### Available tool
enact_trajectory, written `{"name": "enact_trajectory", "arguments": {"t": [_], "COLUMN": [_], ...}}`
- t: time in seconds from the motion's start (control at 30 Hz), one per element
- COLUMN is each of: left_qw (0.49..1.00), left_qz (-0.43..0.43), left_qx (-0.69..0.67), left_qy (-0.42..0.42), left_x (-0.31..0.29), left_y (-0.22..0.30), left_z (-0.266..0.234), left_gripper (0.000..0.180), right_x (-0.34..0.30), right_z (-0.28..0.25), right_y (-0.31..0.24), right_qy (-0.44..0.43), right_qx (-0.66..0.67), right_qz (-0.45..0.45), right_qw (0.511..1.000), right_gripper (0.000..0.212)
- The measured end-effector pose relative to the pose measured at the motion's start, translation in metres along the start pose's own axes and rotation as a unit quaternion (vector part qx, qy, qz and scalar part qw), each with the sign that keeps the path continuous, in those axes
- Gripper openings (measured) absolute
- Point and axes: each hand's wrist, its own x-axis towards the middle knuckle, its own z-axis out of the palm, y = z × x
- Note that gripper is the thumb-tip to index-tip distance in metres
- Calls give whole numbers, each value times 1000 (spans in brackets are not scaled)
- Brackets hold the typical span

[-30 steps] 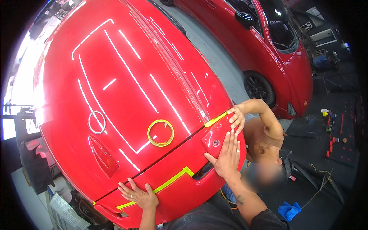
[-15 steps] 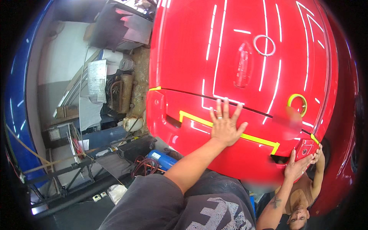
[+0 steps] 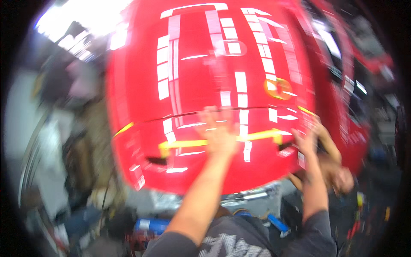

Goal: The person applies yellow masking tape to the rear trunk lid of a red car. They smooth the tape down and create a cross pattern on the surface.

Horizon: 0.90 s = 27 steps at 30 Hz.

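My left hand (image 3: 219, 135) lies on a glossy red car bumper (image 3: 192, 173), fingers spread, across a strip of yellow masking tape (image 3: 188, 144). At the bumper's right corner rests my right hand (image 3: 306, 143), its thumb apart from the fingers, though motion smears it. A dark seam divides the bumper from the larger red body panel (image 3: 141, 85) beyond it. Short yellow tape pieces (image 3: 124, 129) mark the seam's ends. On the panel sit a yellow tape roll (image 3: 278, 88) and a pale ring (image 3: 233, 48), probably another tape roll.
A co-worker (image 3: 338, 171) crouches at the right corner, an arm reaching up beside my right hand. Further right stands another dark red car (image 3: 355, 128). A blue cylinder (image 3: 152, 225) lies on the floor at lower left, near blurred clutter along the left side.
My view has swung, so the car appears shifted left and is blurred. Both hands remain on the bumper, the left still across the tape strip and the right at the corner.
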Motion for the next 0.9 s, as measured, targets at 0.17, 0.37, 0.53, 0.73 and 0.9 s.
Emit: {"name": "enact_trajectory", "arguments": {"t": [0.17, 0.37, 0.53, 0.73, 0.9], "left_qw": [997, 996, 994, 997, 909], "left_qz": [-36, -41, -51, -44, 5], "left_qx": [58, 70, 89, 62, -298], "left_qy": [-22, -34, -35, 4, 290], "left_x": [4, -7, -8, -6, -33], "left_y": [7, 17, 18, 10, -95], "left_z": [-11, -19, -21, -12, -50], "left_gripper": [79, 75, 74, 76, 77], "right_x": [-3, -45, -49, -26, -20], "right_z": [-72, -116, -64, -40, -39], "right_y": [29, 44, -27, -46, -42], "right_qy": [-51, -78, -113, -149, -162], "right_qx": [-41, 84, -13, -6, -25], "right_qz": [41, 34, 149, 198, 174], "right_qw": [997, 993, 982, 969, 971], "right_gripper": [87, 87, 118, 126, 124]}}
